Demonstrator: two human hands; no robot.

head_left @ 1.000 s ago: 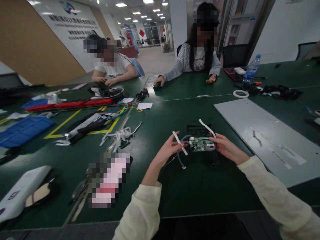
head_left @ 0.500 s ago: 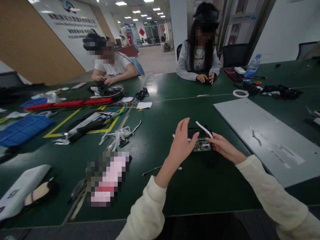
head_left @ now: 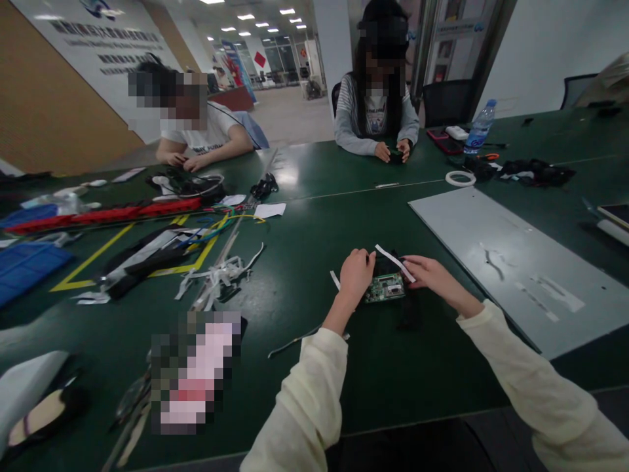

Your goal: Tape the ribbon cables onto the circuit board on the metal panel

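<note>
A loose heap of white strips (head_left: 216, 278) lies on the dark green tabletop (head_left: 304, 216), well left of the hands. The left hand (head_left: 354, 275) has its fingers curled shut on the left edge of a small green circuit board (head_left: 384, 288), held just above the tabletop. A flat white ribbon strip (head_left: 394, 262) slants over the board. The right hand (head_left: 423, 272) pinches the strip's near end with narrow fingers. A pale grey metal panel (head_left: 491, 249) lies to the right.

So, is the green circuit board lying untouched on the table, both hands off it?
No: the left hand grips the green circuit board at its left edge and the right hand holds its right end.
</note>
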